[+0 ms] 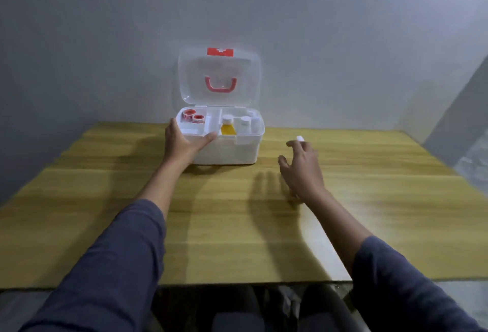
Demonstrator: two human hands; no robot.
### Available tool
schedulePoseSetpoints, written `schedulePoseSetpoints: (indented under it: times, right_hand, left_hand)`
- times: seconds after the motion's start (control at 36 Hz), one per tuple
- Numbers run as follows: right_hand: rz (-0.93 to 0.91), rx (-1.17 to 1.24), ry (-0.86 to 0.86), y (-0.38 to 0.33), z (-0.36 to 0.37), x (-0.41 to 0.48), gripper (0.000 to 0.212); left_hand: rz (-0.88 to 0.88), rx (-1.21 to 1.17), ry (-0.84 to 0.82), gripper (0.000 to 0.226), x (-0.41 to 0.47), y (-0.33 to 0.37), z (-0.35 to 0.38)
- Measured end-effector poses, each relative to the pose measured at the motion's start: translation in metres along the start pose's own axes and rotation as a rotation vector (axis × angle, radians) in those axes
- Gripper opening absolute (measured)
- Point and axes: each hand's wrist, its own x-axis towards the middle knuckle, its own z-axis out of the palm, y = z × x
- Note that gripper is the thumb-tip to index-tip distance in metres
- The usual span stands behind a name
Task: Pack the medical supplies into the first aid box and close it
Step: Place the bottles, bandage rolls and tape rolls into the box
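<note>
Two arms in dark blue sleeves [113,260] reach forward over a wooden table [237,239]. The right hand [302,166] hovers just above the tabletop with its fingers spread and loosely curled, holding nothing; a small white item [300,138] lies on the table just past its fingertips, too blurred to identify. The left hand [182,141] grips the front left corner of the box [227,151], thumb along the front rim and fingers wrapped round the left side. The white box sits at the far middle of the table near the wall, its long axis running left to right and its open side facing the person. Inside, the left compartment holds two red and white tape rolls [193,115]. The right compartment holds one yellow bottle [228,128] with a white cap, upright, and beside it at least two white bottles [246,123]. Behind, the clear lid [219,78] stands upright and open, showing one red handle [220,84] and one red label [220,51] with a white cross.
</note>
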Motion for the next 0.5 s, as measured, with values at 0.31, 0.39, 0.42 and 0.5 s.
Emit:
schedulePoseSetpoints:
  times: [0.31, 0.39, 0.42, 0.5]
  right_hand:
    - [0.069, -0.213, -0.066, 0.041, 0.021, -0.025, 0.047]
    - [0.100, -0.180, -0.038, 0.052, 0.018, -0.015, 0.045]
    - [0.113, -0.166, -0.032, 0.056, 0.018, -0.010, 0.044]
    - [0.171, -0.091, -0.009, 0.064, 0.016, 0.006, 0.041]
  left_hand:
    - [-0.001, -0.017, -0.016, 0.117, -0.001, -0.001, -0.004]
    - [0.008, -0.034, -0.008, 0.120, 0.000, -0.003, -0.003]
    - [0.013, -0.037, -0.004, 0.116, 0.000, -0.003, -0.002]
    - [0.030, -0.037, 0.017, 0.105, 0.001, -0.009, 0.005]
